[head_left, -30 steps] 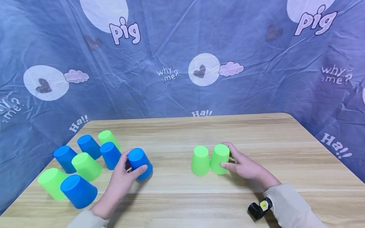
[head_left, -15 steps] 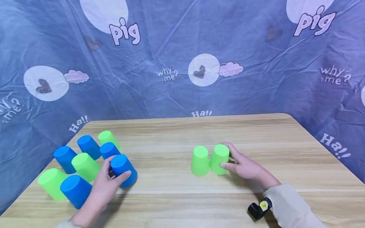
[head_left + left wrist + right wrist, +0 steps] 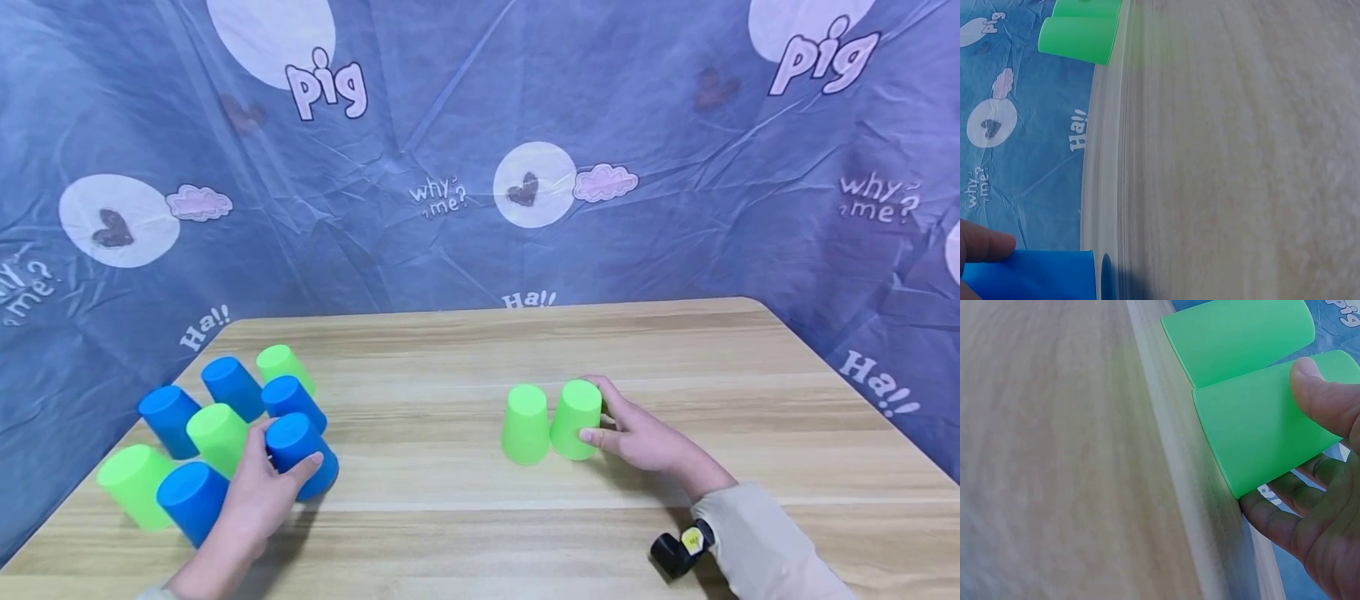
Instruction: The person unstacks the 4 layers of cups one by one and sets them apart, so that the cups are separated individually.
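An upside-down blue cup [image 3: 294, 442] is gripped by my left hand [image 3: 255, 500], thumb on its near side. In the left wrist view this blue cup [image 3: 1041, 275] shows a narrow gap between its rim and the tabletop. My right hand [image 3: 637, 437] holds an upside-down green cup [image 3: 572, 425], which stands on the table. In the right wrist view the thumb lies across that green cup [image 3: 1254, 431], with the other fingers on its far side. Close on its left stands a second green cup [image 3: 526, 429], also upside down.
On the left, several upside-down cups stand in a group, among them a near blue cup [image 3: 191, 500], a green cup [image 3: 135, 483] and a far green cup [image 3: 283, 367]. A black device [image 3: 678, 550] is strapped at my right wrist. Behind the wooden table [image 3: 465, 533] hangs a blue printed cloth [image 3: 420, 258].
My left hand has moved left and toward me with the blue cup, bringing it beside the left group. My right hand and the two green cups by it stay put.
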`<state>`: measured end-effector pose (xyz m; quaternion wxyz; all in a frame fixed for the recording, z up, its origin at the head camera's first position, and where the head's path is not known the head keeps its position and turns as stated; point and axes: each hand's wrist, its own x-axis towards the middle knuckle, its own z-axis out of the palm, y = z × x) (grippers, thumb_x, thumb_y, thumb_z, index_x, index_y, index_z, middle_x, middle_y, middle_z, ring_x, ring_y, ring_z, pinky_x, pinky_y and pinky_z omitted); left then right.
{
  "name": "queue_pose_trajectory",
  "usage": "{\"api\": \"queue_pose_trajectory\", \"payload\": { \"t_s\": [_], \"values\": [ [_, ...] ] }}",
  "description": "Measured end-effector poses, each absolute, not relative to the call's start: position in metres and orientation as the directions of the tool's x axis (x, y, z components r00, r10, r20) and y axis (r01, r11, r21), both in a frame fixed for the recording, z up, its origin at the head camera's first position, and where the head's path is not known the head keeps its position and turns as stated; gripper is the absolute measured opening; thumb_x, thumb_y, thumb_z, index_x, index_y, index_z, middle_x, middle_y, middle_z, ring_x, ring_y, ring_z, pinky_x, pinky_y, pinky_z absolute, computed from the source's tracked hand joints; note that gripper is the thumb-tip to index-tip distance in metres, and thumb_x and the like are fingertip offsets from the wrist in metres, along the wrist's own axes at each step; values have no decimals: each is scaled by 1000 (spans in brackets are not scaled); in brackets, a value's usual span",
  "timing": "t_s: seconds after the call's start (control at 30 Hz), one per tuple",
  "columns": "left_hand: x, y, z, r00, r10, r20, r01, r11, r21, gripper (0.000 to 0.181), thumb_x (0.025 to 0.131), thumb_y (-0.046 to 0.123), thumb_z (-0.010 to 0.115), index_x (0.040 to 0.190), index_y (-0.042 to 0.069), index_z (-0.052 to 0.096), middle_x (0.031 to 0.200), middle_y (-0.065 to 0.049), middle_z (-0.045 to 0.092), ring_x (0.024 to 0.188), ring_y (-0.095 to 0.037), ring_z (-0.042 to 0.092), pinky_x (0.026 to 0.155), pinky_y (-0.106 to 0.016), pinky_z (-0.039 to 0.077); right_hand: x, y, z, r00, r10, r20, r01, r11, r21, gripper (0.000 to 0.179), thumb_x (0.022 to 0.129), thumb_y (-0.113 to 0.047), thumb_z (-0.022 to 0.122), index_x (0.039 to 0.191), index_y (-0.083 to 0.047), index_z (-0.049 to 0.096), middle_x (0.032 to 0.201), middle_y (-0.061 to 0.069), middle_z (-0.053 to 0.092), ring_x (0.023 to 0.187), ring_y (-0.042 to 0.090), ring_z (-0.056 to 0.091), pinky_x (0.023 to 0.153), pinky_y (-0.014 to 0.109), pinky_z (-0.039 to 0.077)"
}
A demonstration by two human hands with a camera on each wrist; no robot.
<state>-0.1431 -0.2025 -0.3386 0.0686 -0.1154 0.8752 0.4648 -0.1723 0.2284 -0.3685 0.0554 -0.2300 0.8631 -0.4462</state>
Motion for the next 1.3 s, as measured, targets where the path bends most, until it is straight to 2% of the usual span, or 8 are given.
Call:
{"api": "queue_pose_trajectory", "payload": {
  "t_s": [0.47, 1.3],
  "values": [
    [-145, -204, -340, -952, -195, -234, -302, 507, 807, 85, 93, 23, 55, 145, 4, -10, 147, -31, 10, 130, -51, 17, 101, -68, 20, -173, 229, -367, -873, -469, 132, -383, 492, -782, 56, 91, -21, 56, 137, -13, 24, 126, 17, 50, 123, 50, 39, 97, 68, 28],
    [-143, -208, -347, -933, -253, -256, -348, 450, 822, 89, 92, 28, 57, 146, 8, -11, 149, -29, 4, 132, -51, 12, 101, -70, 17, -173, 229, -367, -871, -473, 131, -383, 489, -783, 56, 92, -21, 56, 137, -14, 24, 126, 16, 49, 123, 49, 39, 98, 67, 29]
  ]
}}
